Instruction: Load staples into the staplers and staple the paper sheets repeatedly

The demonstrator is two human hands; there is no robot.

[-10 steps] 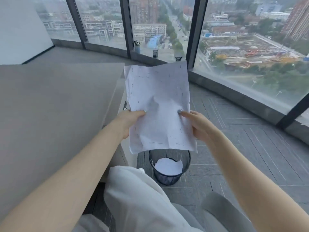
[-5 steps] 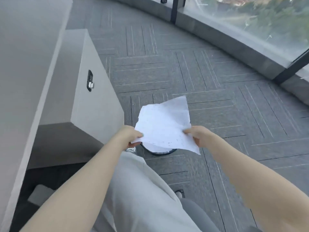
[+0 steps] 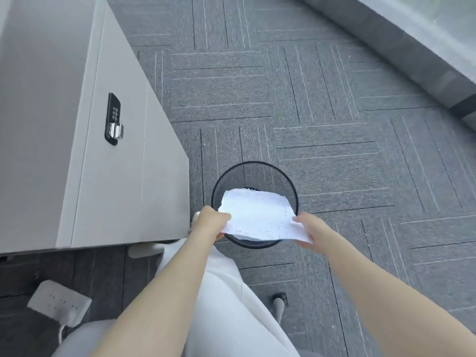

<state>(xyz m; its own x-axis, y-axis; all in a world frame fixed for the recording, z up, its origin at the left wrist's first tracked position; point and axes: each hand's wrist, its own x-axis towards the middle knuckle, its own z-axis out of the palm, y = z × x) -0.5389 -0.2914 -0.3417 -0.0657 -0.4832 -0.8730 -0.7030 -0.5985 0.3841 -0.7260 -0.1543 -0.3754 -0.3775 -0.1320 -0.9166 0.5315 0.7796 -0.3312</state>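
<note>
Grey carpet-tiled floor [image 3: 334, 112] fills the frame, a grey cabinet [image 3: 77, 124] upper left. At centre, left hand [image 3: 212, 221] and right hand [image 3: 310, 228] fingers pinch the stapled paper sheets [image 3: 260, 216] over a black mesh bin [image 3: 257, 173].

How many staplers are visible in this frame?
0. Only the stapled paper, held by both hands over the wastebasket, shows; the desktop lies out of view, so any staplers may be there.

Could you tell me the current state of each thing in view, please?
Stapled paper sheet: held over the bin, crumpled.
Left hand: gripping the sheet's left edge.
Right hand: gripping its right edge.
Mesh wastebasket: upright.
Cabinet: shut.
</note>
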